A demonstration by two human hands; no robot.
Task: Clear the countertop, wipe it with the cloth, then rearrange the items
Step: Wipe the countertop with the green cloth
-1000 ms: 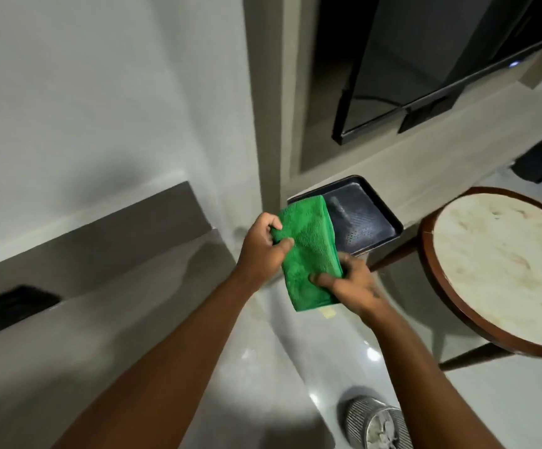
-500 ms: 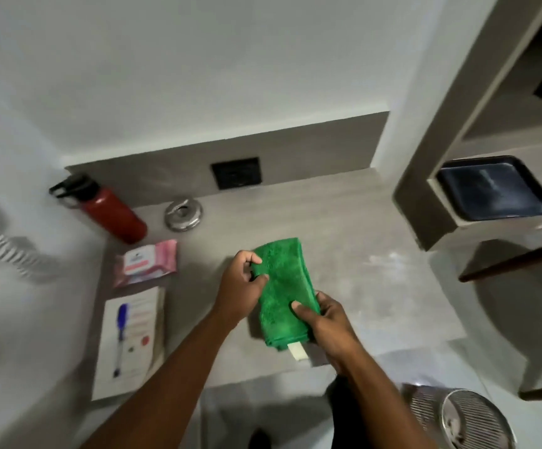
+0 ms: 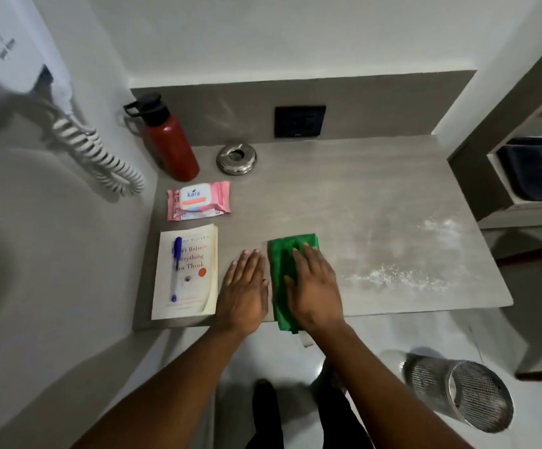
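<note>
A folded green cloth [image 3: 282, 267] lies on the grey countertop [image 3: 344, 202] near its front edge. My right hand [image 3: 315, 286] presses flat on top of the cloth. My left hand [image 3: 245, 290] rests flat on the bare counter just left of the cloth, fingers apart, holding nothing. At the left lie a white book [image 3: 195, 286] with a blue pen [image 3: 176, 264] on it, a pink wipes pack [image 3: 198, 200], a red bottle [image 3: 169, 144] and a round metal ashtray [image 3: 236, 158]. White powder [image 3: 402, 270] is smeared over the counter's right part.
A wall-mounted hair dryer with a coiled cord [image 3: 101, 157] hangs at the left. A black socket plate [image 3: 299, 121] sits in the backsplash. A dark tray [image 3: 538, 170] lies on a shelf at the right. A metal mesh bin [image 3: 460, 393] stands on the floor.
The view swung from the shelf and tray to the countertop. Both hands held the cloth in the air; now it lies on the counter under my right hand, and my left hand has let go.
</note>
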